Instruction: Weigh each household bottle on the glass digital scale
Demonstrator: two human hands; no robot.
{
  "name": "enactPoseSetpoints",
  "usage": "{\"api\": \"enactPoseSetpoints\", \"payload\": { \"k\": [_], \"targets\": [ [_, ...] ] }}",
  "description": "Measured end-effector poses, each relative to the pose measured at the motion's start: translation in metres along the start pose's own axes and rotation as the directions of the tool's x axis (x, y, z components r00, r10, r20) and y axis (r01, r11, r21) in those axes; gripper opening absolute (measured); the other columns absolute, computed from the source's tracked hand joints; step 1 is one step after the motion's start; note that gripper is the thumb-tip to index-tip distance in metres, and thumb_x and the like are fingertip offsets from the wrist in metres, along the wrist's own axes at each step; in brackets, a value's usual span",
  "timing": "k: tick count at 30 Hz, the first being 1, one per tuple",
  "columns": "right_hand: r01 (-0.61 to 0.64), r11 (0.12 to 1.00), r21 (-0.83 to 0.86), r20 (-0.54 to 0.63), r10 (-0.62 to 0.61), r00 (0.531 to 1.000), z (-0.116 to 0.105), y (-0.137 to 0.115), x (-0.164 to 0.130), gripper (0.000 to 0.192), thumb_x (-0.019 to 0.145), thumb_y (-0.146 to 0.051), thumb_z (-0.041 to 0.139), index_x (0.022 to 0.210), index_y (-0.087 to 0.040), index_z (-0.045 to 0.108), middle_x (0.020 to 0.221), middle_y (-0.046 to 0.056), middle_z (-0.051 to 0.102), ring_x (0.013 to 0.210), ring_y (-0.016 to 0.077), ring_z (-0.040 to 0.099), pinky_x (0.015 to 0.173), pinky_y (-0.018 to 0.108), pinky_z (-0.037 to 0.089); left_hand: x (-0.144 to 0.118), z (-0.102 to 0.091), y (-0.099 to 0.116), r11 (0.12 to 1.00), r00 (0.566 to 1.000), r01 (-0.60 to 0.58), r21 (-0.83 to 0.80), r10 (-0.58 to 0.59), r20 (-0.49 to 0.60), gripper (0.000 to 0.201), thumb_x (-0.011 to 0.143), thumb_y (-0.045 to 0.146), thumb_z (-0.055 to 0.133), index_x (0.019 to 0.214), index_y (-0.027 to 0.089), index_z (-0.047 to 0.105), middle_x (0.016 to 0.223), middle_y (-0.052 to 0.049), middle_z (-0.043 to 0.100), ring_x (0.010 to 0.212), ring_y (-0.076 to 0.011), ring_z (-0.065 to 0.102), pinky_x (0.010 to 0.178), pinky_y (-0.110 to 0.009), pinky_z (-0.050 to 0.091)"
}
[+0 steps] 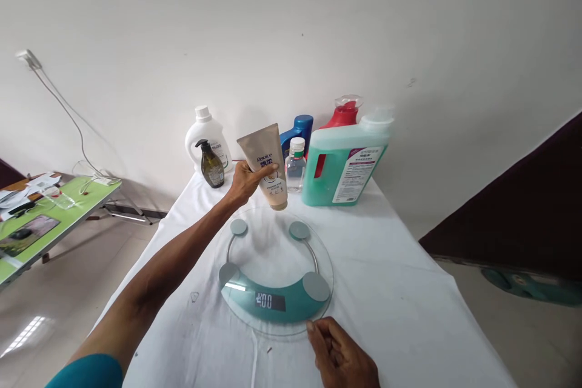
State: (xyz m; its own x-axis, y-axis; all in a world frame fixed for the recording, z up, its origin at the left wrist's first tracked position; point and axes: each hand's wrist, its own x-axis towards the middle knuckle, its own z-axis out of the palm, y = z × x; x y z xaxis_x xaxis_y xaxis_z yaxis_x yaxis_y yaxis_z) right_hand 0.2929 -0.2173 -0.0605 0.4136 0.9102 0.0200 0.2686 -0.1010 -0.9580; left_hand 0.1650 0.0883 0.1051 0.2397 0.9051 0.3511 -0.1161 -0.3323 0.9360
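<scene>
My left hand (248, 182) is closed round a beige Rejoice squeeze tube (266, 151), thumb across its front. The tube is held up, cap end down and slightly tilted, beyond the far edge of a round glass scale (273, 303). The scale's lit display seems to read zero. By the scale's near right edge is my right hand (341, 354), its fingers curled and the thumb and forefinger tips close to the glass rim. Whether those tips touch the rim or pinch anything, I cannot tell.
Along the wall stand a white jug (204, 133), a dark pump bottle (211, 165), a clear bottle (296, 167), a blue container (304, 126), a red container (343, 114) and a large green jug (339, 163). A green table (86, 194) stands at left.
</scene>
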Motion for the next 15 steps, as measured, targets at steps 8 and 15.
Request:
{"api": "enactPoseSetpoints", "payload": {
  "k": [8, 15],
  "targets": [
    [-0.004, 0.996, -0.087, 0.059, 0.009, 0.998, -0.009, -0.023, 0.0, 0.047, 0.096, -0.063, 0.06, 0.069, -0.025, 0.055, 0.059, -0.004, 0.05, 0.053, 0.013, 0.049, 0.052, 0.023, 0.04, -0.087, -0.011, 0.021, 0.991, 0.985, 0.132, 0.02, -0.134, 0.109, 0.039, 0.071, 0.046, 0.094, 0.09, 0.013, 0.082, 0.095, -0.009, 0.084, 0.088, -0.0274, 0.08, 0.083, -0.041, 0.067],
    [-0.031, 0.997, -0.067, 0.033, 0.033, 0.999, -0.009, -0.038, -0.004, 0.045, 0.094, -0.062, 0.061, 0.07, -0.025, 0.056, 0.057, -0.005, 0.049, 0.054, 0.014, 0.047, 0.055, 0.025, 0.041, -0.109, -0.013, 0.018, 0.992, 0.983, 0.119, 0.051, -0.125, 0.136, 0.038, 0.068, 0.045, 0.095, 0.085, 0.014, 0.081, 0.09, -0.008, 0.083, 0.085, -0.0246, 0.079, 0.079, -0.038, 0.065]
  ]
}}
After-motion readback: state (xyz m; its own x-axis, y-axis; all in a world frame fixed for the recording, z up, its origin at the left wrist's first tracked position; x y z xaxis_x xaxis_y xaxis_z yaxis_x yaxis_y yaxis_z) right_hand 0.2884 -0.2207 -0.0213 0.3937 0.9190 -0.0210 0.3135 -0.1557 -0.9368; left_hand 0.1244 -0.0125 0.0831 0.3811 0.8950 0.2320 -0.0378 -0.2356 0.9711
